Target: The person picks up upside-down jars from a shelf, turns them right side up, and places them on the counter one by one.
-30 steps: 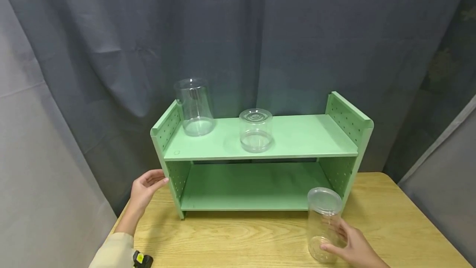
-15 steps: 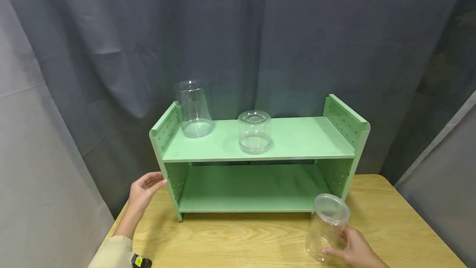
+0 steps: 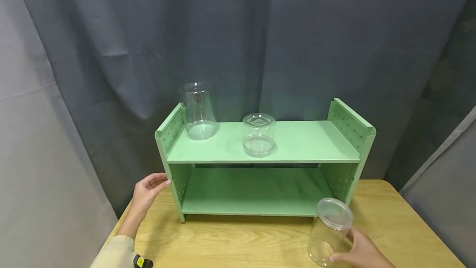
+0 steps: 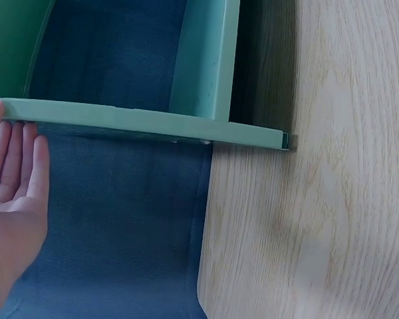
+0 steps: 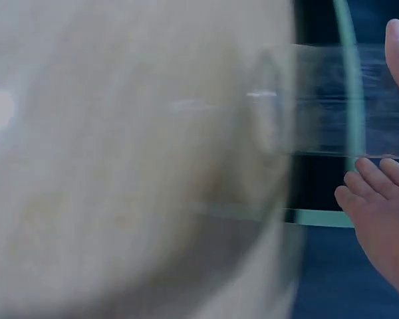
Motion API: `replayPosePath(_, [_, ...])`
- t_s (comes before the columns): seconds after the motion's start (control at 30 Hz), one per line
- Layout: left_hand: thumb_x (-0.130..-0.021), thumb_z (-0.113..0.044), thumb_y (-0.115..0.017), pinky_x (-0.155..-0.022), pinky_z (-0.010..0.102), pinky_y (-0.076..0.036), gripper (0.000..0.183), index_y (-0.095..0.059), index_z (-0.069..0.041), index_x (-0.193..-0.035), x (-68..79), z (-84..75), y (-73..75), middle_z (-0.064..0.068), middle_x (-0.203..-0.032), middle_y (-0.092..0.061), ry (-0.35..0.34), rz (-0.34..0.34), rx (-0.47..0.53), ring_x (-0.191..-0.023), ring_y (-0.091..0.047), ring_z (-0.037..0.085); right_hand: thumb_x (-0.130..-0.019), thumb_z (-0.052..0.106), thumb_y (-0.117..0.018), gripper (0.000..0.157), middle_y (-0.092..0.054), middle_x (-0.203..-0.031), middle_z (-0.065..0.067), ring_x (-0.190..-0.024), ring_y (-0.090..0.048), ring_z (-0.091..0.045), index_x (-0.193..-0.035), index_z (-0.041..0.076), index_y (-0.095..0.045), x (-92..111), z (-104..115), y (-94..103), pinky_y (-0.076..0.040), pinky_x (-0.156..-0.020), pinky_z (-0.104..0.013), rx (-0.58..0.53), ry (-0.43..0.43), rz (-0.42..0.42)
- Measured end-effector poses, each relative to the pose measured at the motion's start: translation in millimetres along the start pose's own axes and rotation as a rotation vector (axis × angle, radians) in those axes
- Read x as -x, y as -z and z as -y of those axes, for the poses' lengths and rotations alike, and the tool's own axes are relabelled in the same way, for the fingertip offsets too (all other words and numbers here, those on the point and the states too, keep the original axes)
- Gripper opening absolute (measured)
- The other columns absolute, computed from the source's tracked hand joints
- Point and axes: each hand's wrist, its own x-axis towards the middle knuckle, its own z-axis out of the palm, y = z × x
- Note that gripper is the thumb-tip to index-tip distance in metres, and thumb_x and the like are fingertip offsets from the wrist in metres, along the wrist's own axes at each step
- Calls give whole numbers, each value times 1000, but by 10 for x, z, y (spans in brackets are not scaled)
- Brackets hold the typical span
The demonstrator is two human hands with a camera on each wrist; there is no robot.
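On the right, my right hand (image 3: 358, 251) grips a tall clear jar (image 3: 329, 233) between thumb and fingers. The jar leans, its rimmed top tipped to the right and its base close over the table. In the right wrist view the jar (image 5: 319, 100) lies between the thumb and the fingers (image 5: 379, 183). At the far left my left hand (image 3: 146, 193) holds the side panel of a green two-tier shelf (image 3: 241, 189), thumb over the front edge. The left wrist view shows its straight fingers (image 4: 23, 163) against the panel's outer face (image 4: 139, 119).
Two more clear containers stand on the upper board: a tall jar (image 3: 201, 115) at the left end and a short jar (image 3: 259, 135) near the middle. A wooden table (image 3: 223, 243) carries the shelf. Dark curtains (image 3: 230, 44) hang close behind it.
The jar in my right hand has gone from upright to tilted, its top moving right. My left hand stays at the shelf's side panel. The view has shifted slightly.
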Motion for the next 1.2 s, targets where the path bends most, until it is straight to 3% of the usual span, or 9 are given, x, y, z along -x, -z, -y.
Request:
replayPosePath(0.1, [-89, -18, -72, -83, 9, -52, 40, -62, 4, -120, -13, -15, 9, -28, -88, -66, 0, 6, -10, -91, -65, -6, -59, 2, -91, 93, -56, -135, 11, -115, -39, 25, -136, -13, -41, -50, 104, 126, -41, -91, 0, -64, 215, -102])
replayPosePath(0.2, [-90, -20, -72, -83, 8, -50, 41, -61, 3, -122, -14, -23, 31, -29, -88, -65, 20, 13, -27, -89, -63, -9, -52, -5, -90, 104, -45, -136, 31, -123, -40, 23, -141, -11, -38, -112, 289, 299, -31, -98, 6, -94, 402, -149])
replayPosePath(0.37, [-91, -20, -71, -84, 7, -48, 44, -60, 2, -126, 2, -11, 64, -31, -89, -64, 48, 23, -51, -92, -62, -9, -52, -6, -90, 109, -41, -150, 22, -137, -37, 14, -146, -7, -35, -208, 699, 595, -29, -107, 3, -79, 537, -121])
replayPosePath(0.57, [-91, -19, -70, -85, 7, -48, 45, -59, 3, -129, 12, -12, 43, -31, -88, -64, 59, 23, -26, -93, -63, -9, -55, -4, -90, 100, -48, -148, 11, -136, -43, 8, -142, -6, -41, -403, 1177, 884, -34, -108, -2, 20, 668, -77])
replayPosePath(0.73, [-91, -20, -71, -86, 8, -49, 45, -59, 3, -128, -3, -26, -3, -31, -87, -65, 65, 19, 3, -92, -63, -9, -63, 0, -89, 88, -53, -142, 13, -131, -47, 10, -140, 1, -47, -625, 1511, 1034, -38, -105, -3, 69, 640, -47])
replayPosePath(0.93, [-91, -21, -71, -87, 7, -48, 45, -59, 2, -128, -15, -47, -36, -31, -87, -65, 81, 18, 2, -91, -63, -10, -77, 3, -81, 74, -53, -134, 25, -123, -52, 13, -142, 7, -45, -981, 1798, 1125, -42, -101, -3, -21, 527, 38])
replayPosePath(1.07, [-91, -22, -71, -87, 7, -47, 46, -60, 1, -129, -9, -61, -41, -29, -90, -66, 91, 15, -15, -91, -62, -11, -82, 10, -79, 69, -57, -136, 7, -121, -54, 11, -142, 8, -46, -1213, 1941, 1122, -42, -101, -3, -34, 455, 66])
replayPosePath(1.2, [-91, -26, -71, -87, 8, -47, 47, -60, -1, -129, 12, -70, -20, -20, -102, -69, 100, 16, -53, -90, -61, -13, -83, 15, -79, 69, -53, -143, -13, -129, -56, -13, -143, 7, -45, -1413, 2094, 1076, -46, -107, -16, -41, 371, 104])
